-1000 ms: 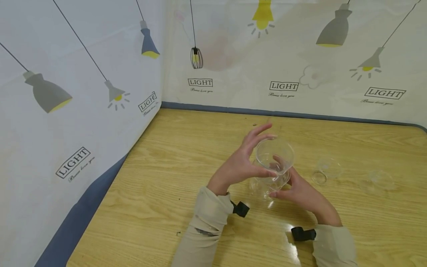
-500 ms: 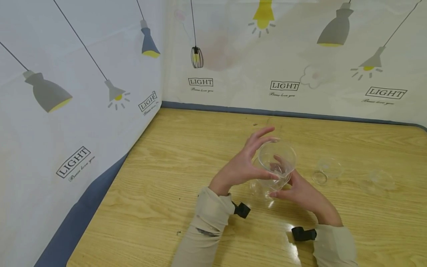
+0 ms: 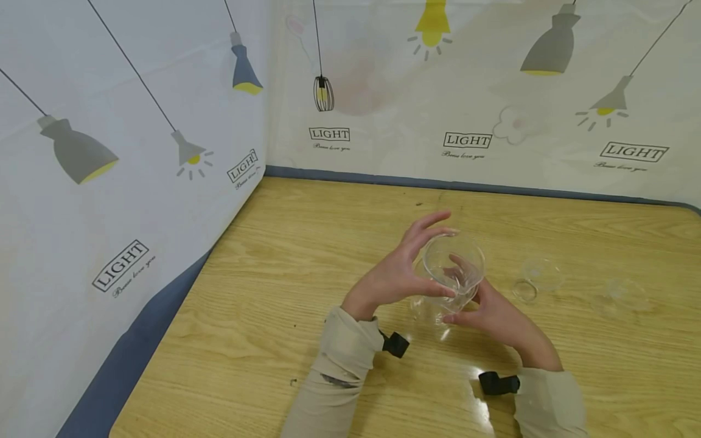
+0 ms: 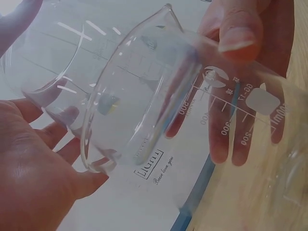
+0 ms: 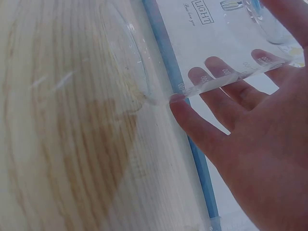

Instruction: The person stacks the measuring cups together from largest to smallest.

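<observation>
My left hand (image 3: 390, 275) holds a clear glass beaker (image 3: 454, 246), thumb on the near side and fingers on the far side. Right beneath it, a second beaker (image 4: 192, 110) with a pouring lip and white volume marks is gripped by my right hand (image 3: 495, 316). In the left wrist view the left hand's beaker (image 4: 48, 53) is lined up at the marked beaker's mouth, the two overlapping. The right wrist view shows my right fingers (image 5: 231, 96) spread along the marked wall. Below the hands there is more clear glassware (image 3: 421, 309), partly covered.
To the right on the wooden table (image 3: 257, 292) is a clear glass vessel (image 3: 539, 277) with a round rim. Farther right lies another faint clear vessel (image 3: 624, 295). White printed sheets (image 3: 383, 103) wall off the back and left sides.
The beaker in my left hand has shifted slightly right and down, closer into line with the one in my right hand. My right hand has hardly moved.
</observation>
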Demonstrator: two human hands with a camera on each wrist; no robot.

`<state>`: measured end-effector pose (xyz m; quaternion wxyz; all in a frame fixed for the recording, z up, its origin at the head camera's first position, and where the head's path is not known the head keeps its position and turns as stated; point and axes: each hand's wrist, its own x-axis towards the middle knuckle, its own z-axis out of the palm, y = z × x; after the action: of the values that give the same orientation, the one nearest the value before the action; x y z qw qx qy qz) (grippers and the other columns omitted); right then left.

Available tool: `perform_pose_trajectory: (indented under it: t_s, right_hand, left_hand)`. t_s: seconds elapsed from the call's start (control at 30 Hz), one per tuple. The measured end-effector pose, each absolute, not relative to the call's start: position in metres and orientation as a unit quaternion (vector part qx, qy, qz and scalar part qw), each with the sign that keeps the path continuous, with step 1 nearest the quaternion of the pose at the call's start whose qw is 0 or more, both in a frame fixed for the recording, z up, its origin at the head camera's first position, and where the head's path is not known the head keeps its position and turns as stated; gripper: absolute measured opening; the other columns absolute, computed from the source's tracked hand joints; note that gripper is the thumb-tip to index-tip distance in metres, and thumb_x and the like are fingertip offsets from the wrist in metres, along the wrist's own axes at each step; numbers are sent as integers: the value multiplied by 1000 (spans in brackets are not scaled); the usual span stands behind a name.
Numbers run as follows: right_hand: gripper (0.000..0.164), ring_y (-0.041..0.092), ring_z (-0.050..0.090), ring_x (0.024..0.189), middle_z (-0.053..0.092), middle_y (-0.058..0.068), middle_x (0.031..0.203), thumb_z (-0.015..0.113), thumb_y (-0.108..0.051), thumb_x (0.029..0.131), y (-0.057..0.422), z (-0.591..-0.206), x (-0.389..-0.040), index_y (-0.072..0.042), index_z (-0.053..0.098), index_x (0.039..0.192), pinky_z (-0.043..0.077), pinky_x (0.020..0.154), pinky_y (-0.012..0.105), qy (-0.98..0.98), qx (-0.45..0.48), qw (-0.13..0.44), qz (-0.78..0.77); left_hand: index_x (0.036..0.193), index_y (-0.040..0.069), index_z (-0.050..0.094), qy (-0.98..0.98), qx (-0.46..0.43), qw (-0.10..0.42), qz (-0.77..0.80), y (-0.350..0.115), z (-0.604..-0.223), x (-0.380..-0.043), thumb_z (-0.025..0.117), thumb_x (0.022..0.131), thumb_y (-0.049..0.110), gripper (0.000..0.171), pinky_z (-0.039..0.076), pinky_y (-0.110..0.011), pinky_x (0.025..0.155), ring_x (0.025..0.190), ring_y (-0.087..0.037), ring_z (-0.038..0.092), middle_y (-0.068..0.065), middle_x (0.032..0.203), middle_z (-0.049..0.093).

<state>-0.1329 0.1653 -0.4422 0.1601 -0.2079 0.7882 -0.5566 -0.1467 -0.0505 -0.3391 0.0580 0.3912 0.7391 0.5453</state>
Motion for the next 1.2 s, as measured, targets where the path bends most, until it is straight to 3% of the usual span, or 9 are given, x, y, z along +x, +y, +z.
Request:
perform_pose_trajectory:
  t_s: [0.7,1.0,1.2]
  right_hand:
    - [94,31,37,120,29,7,141,74,-21,73,165,-442,-132,-36,10,141,35,88,54,790,-212,149,-556]
    - [94,27,30,126,29,4,142,73,-20,74,165,-443,-133,-36,10,141,35,90,53,782,-216,154,-565]
    - [94,27,36,121,29,5,141,73,-20,74,164,-441,-133,-33,9,142,36,88,53,783,-218,151,-562]
  left_hand:
    - [132,9,38,755,376,70,533,-48,-343,-144,79,66,8,78,20,-43,102,133,-12,4,6,146,11]
    - [132,9,37,758,382,66,525,-48,-348,-145,79,66,9,78,20,-41,103,134,-13,5,2,146,11]
    - [133,18,37,768,384,60,510,-47,-370,-156,80,66,18,80,22,-41,102,132,-6,2,12,146,8]
